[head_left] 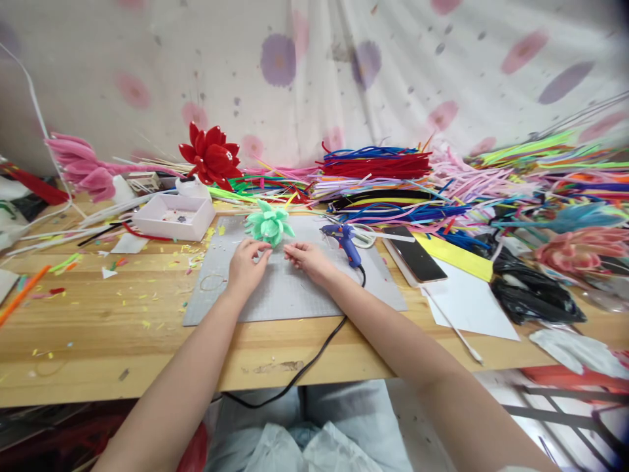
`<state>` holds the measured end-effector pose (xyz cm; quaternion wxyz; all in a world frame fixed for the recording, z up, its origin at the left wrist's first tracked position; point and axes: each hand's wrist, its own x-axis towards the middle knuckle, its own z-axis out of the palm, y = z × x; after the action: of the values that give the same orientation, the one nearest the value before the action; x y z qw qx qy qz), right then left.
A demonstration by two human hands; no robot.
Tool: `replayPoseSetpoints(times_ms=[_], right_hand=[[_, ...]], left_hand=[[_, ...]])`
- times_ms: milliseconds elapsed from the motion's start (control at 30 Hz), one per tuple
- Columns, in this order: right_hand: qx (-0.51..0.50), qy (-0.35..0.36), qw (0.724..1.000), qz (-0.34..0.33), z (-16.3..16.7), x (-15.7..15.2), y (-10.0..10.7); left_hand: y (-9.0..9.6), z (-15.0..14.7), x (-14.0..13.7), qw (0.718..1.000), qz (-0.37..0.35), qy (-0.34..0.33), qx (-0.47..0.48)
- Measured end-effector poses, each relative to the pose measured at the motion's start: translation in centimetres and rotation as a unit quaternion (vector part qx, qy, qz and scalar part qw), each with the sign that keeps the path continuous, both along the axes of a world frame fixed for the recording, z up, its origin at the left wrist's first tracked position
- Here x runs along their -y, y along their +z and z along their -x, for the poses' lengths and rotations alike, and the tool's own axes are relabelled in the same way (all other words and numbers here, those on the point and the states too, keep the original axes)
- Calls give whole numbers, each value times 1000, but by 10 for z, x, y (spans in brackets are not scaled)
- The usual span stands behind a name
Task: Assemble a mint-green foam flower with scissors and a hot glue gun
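Observation:
A mint-green flower of fuzzy petals (270, 223) stands at the far side of the grey cutting mat (295, 298). Just in front of it, my left hand (249, 263) is closed, thumb and fingers brought together. My right hand (308, 258) faces it across a small gap, its fingertips also pinched. Whatever lies between the fingers of either hand is too small to make out. To the right of my right hand, a blue hot glue gun (348, 244) rests on the mat, its black cord running off the table's front edge.
A white box (174, 217) with small bits stands left of the mat, near a red flower (211, 156). Bundles of coloured pipe cleaners (376, 164) line the back. At right lie a phone (415, 254), white paper (474, 305) and a black plastic bag (535, 292).

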<state>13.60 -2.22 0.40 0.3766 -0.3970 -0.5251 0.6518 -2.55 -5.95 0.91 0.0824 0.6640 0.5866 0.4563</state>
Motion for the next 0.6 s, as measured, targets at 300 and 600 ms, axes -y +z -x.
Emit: replayPoseSetpoints(times_ms=[300,600], right_hand=[[-86,-17,992,86,14,-1,3],[-41,-19,998,50,17,0,3]], left_hand=[[-3,-15,1,999,-33,-13,33],[2,-19,3,999,5,-9,38]])
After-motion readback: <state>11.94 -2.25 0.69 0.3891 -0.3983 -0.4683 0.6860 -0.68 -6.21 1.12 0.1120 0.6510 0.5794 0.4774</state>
